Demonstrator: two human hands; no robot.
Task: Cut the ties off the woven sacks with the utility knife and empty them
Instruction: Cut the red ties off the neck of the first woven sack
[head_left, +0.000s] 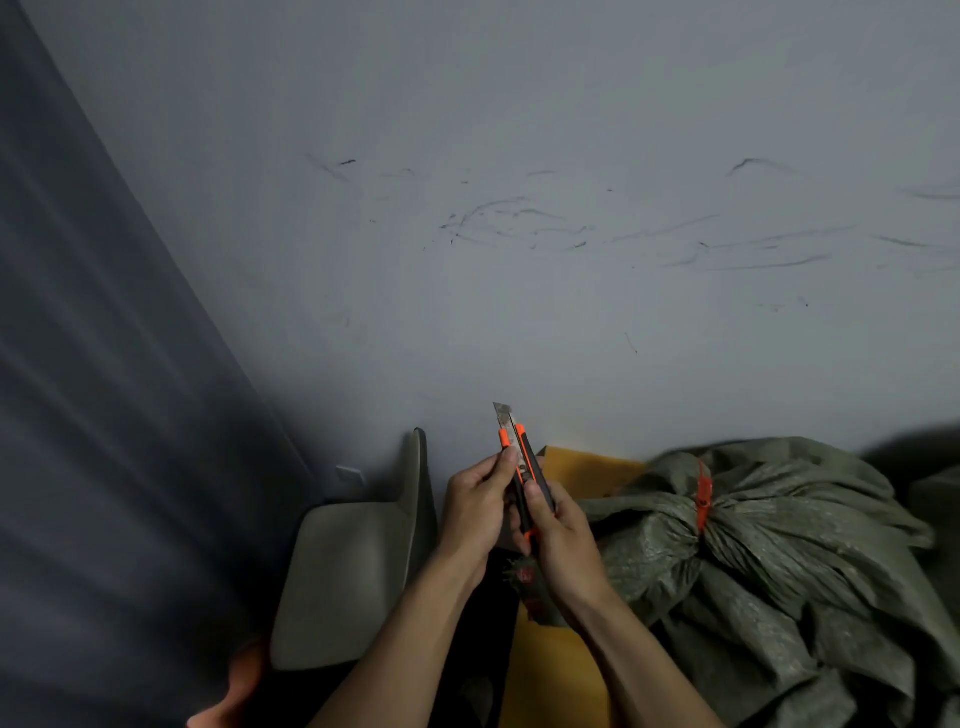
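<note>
The task looks to be at its very start. Both hands hold the orange-and-black plastic utility knife (525, 470) upright in front of the scuffed grey wall (519, 260), its short steel blade pushed out and pointing up. The left hand (475, 512) pinches the upper body of the knife, thumb near the orange slider, while the right hand (563, 540) wraps its fingers around the lower handle. This reads as setting the blade length rather than cutting.

Just to the right of the hands lies the olive-green woven plastic sack (769, 561), full and bulging, its neck gathered tight by a thin red-orange plastic tie (702, 498). The tie is intact and the knife is apart from it, so no cut has been made here and nothing has been emptied.

Below the hands a small red spot on a dark green bundle (525, 574) may be a second tied neck, but it is too hidden to tell.

A mustard-yellow flat surface (587, 467) lies under the sack, and a beige moulded chair (353, 561) stands to the left.

What remains: slice the tie, open the neck, tip out the contents, then treat any other sacks the same way.
</note>
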